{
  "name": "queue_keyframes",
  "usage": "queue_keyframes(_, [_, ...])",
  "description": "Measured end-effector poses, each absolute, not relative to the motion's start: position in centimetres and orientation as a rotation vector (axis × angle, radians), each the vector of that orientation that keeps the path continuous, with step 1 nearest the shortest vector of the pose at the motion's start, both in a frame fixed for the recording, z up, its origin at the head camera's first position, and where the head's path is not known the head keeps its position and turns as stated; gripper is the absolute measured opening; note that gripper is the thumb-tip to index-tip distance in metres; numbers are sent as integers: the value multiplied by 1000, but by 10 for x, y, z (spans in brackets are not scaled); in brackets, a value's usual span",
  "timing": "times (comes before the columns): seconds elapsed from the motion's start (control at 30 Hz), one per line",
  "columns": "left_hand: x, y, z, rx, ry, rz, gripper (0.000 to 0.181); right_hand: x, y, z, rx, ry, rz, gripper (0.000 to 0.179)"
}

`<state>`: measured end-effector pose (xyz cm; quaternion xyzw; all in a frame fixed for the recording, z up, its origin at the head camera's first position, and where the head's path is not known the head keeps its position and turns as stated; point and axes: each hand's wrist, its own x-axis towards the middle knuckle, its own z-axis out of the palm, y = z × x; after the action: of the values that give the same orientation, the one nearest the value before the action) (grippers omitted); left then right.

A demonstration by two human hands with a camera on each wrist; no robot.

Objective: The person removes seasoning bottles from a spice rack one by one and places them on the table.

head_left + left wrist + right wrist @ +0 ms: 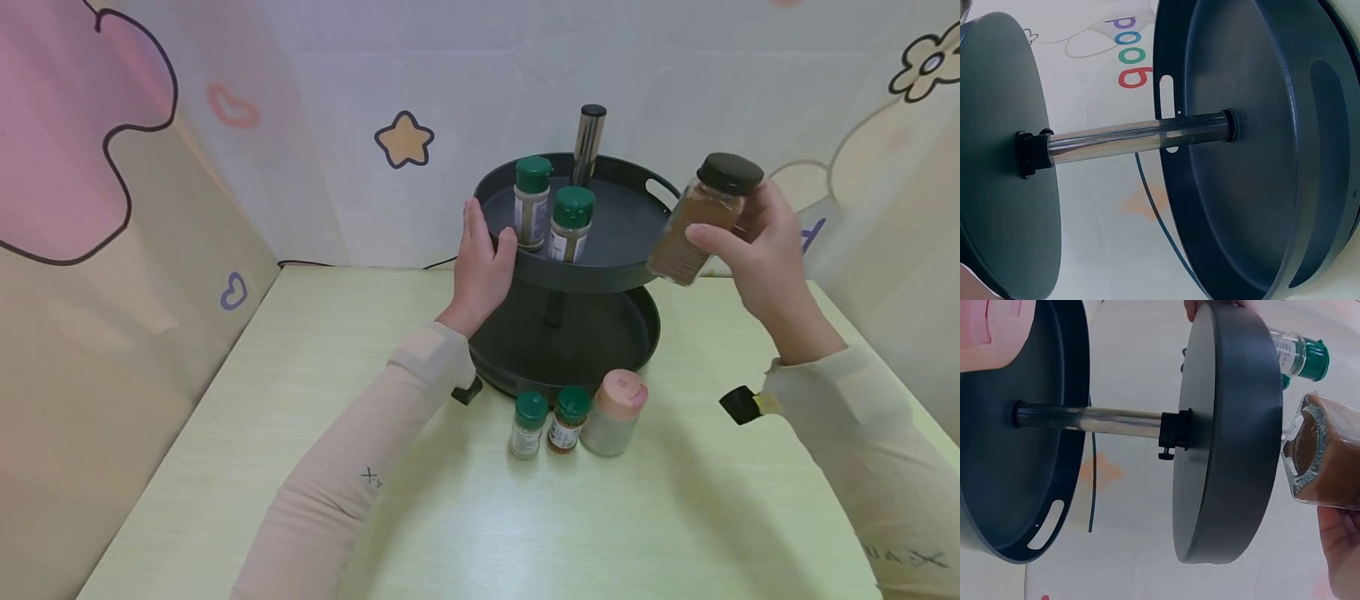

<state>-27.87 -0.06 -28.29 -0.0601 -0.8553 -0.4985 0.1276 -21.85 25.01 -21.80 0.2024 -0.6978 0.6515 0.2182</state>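
My right hand [765, 250] grips a square clear spice jar [693, 237] of brown powder with a black lid. The jar is tilted by the right rim of the upper tier [622, 225] of a black two-tier turntable rack; its glass base faces the tier in the right wrist view. My left hand [483, 271] rests against that tier's left rim, fingers straight up and thumb apart. Two green-capped spice jars, a taller one [531, 208] and a shorter one [572, 225], stand on the tier near this hand.
A lower round tier [555, 350] sits beneath, joined by a metal post [1116, 139]. Before it on the table stand a green-capped clear jar [527, 427], a green-capped reddish jar [567, 421] and a pink-lidded jar [615, 417]. A printed cloth [337, 167] hangs behind.
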Motion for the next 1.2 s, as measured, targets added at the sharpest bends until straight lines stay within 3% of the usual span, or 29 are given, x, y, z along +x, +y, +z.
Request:
queue_keyframes(0.4, [-279,-1,-284,-174,-2489,-1450,66,-204,256,-222,681,-1832,1847,39])
queue_keyframes(1.2, [-280,0,-285,-182,-2483,-1456,66,-187,270,-249,369,-2268,1331,46])
